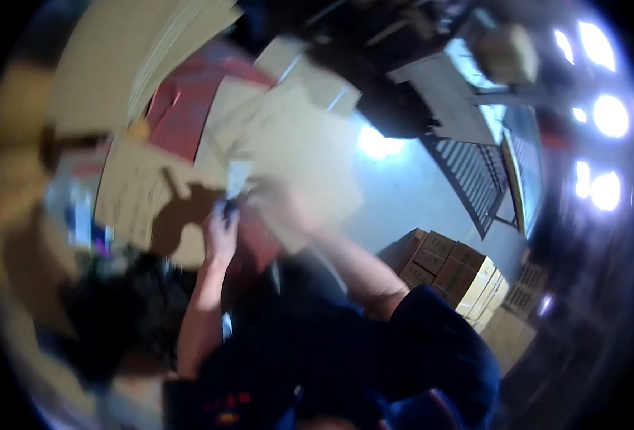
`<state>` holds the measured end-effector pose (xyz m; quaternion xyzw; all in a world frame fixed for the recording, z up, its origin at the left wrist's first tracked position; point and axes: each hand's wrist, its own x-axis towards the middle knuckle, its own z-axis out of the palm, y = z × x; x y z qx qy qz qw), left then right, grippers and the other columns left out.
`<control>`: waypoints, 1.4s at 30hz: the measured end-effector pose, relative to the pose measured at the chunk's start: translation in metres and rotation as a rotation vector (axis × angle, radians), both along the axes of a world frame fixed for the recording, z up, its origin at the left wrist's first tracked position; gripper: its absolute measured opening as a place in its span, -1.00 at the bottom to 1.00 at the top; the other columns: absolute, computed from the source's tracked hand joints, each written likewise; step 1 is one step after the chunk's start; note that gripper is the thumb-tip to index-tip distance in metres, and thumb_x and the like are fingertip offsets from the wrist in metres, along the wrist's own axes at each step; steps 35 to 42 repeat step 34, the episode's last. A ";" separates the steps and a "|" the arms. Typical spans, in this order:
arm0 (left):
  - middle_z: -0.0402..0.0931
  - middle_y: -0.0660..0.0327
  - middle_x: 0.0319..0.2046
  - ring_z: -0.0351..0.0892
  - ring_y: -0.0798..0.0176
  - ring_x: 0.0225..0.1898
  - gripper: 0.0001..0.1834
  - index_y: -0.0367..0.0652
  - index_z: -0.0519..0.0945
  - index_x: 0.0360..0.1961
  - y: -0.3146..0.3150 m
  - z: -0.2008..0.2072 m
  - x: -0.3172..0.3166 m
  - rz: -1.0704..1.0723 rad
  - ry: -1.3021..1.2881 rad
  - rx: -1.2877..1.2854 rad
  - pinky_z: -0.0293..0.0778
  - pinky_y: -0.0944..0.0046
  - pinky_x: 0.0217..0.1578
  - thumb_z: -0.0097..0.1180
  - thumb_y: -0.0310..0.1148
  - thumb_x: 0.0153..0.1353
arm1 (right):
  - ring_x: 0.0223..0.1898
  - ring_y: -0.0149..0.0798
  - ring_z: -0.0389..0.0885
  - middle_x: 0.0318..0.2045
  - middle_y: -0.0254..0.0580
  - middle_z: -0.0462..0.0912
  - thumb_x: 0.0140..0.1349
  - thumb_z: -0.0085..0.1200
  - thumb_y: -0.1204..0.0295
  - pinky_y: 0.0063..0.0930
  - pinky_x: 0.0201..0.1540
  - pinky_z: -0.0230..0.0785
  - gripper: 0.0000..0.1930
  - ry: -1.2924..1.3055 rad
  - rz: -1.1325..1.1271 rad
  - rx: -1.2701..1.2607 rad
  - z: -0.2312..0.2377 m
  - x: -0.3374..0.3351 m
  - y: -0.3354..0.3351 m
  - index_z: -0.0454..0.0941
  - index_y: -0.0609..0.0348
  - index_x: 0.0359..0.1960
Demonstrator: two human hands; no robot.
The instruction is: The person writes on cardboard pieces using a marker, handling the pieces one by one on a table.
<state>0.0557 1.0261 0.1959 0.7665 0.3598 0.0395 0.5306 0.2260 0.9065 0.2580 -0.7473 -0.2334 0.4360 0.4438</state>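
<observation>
My left hand is closed around a small dark thing whose kind I cannot make out. Just above its fingers stands a small pale rectangular piece, like a label or a slip. Beside it on the right, my right hand is smeared by motion, and its fingers do not show clearly. Both hands are over flat cardboard: a large brown sheet with flaps reaches away to the right, and another printed cardboard piece lies to the left under the shadow of my hands.
A thick stack of flat cardboard rises at the far left. Red surface shows between the cardboard pieces. Closed cartons are piled on the right, near a dark slatted frame. Small blurred items sit at the left.
</observation>
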 end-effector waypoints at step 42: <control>0.51 0.13 -0.47 0.48 0.28 -0.63 -0.58 -0.14 0.34 0.31 -0.234 0.097 0.067 0.098 0.039 0.319 0.41 0.32 -0.67 -0.09 -0.15 0.60 | 0.23 0.31 0.51 0.30 0.27 0.41 0.33 0.22 0.11 0.10 0.27 0.41 -0.20 -0.198 0.057 -0.107 -0.071 0.089 -0.380 0.12 -0.07 0.54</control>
